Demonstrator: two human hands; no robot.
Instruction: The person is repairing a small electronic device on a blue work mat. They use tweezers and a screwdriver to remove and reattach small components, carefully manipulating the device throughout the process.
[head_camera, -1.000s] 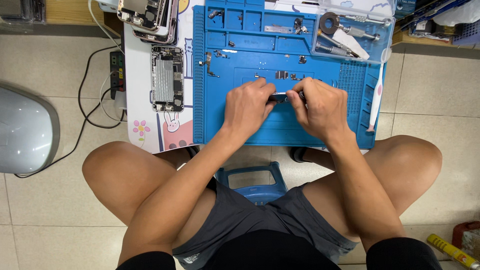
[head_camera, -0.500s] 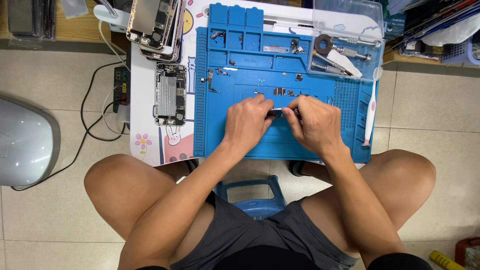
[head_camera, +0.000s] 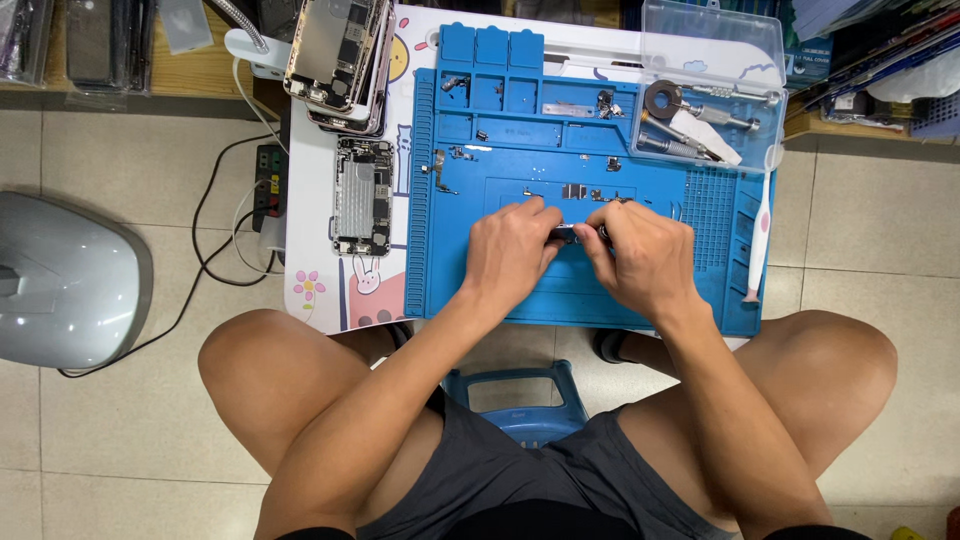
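On the table, left of the mat: opened phone chassis (head_camera: 362, 196) lies flat | mat centre: left hand (head_camera: 512, 252) and right hand (head_camera: 640, 258) both pinch one small dark metal part (head_camera: 566, 234) between fingertips, over the blue repair mat (head_camera: 455, 270); | far right: clear lidded tool tray (head_camera: 712, 90); white toothbrush (head_camera: 758, 235)

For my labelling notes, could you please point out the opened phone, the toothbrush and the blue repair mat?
opened phone (head_camera: 362, 197), head view, its middle.
toothbrush (head_camera: 760, 235), head view, mid-handle.
blue repair mat (head_camera: 440, 290), head view, bare left part.
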